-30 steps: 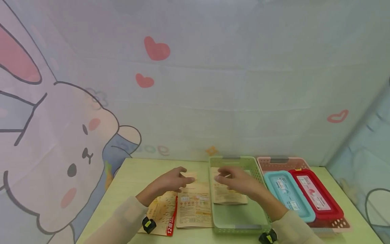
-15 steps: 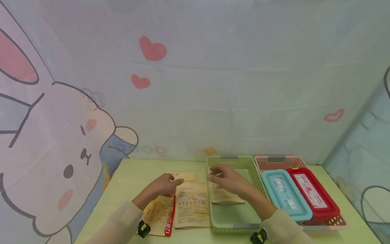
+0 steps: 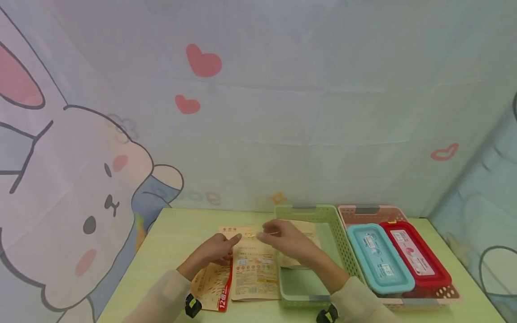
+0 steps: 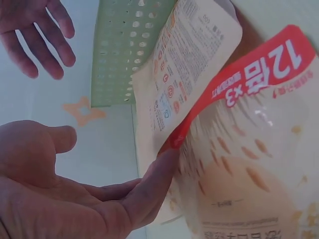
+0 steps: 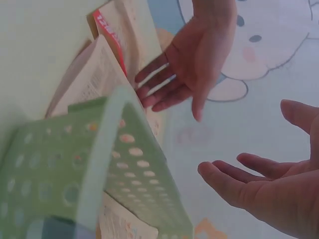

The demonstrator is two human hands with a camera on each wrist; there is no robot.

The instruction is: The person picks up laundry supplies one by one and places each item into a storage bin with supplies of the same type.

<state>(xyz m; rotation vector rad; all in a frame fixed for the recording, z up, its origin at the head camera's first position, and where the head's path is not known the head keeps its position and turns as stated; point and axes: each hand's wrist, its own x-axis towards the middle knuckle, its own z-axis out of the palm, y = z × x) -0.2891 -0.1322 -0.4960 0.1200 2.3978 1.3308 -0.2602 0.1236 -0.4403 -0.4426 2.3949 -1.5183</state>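
Two beige pouches lie side by side on the table: a red-edged pouch [image 3: 212, 287] on the left and a pouch with printed text [image 3: 255, 276] beside it. My left hand [image 3: 216, 248] is over their upper parts; in the left wrist view its extended fingertips [image 4: 167, 162] are right at the red edge where the two meet. My right hand [image 3: 284, 237], fingers loosely bent and holding nothing, hovers over the green basket's [image 3: 300, 285] left rim, by the text pouch's upper corner. Inside that basket lies another beige pouch [image 3: 308, 231], partly covered by the right hand in the head view.
A pink basket [image 3: 424, 304] stands right of the green one. A turquoise-lidded box [image 3: 379, 260] and a red-lidded box [image 3: 420, 255] rest in it, tilted. A printed cloth backdrop [image 3: 307, 112] rises behind the table.
My right hand has moved left, from over the green basket to its left rim. My left hand has shifted left and slightly down to the seam between the two pouches.
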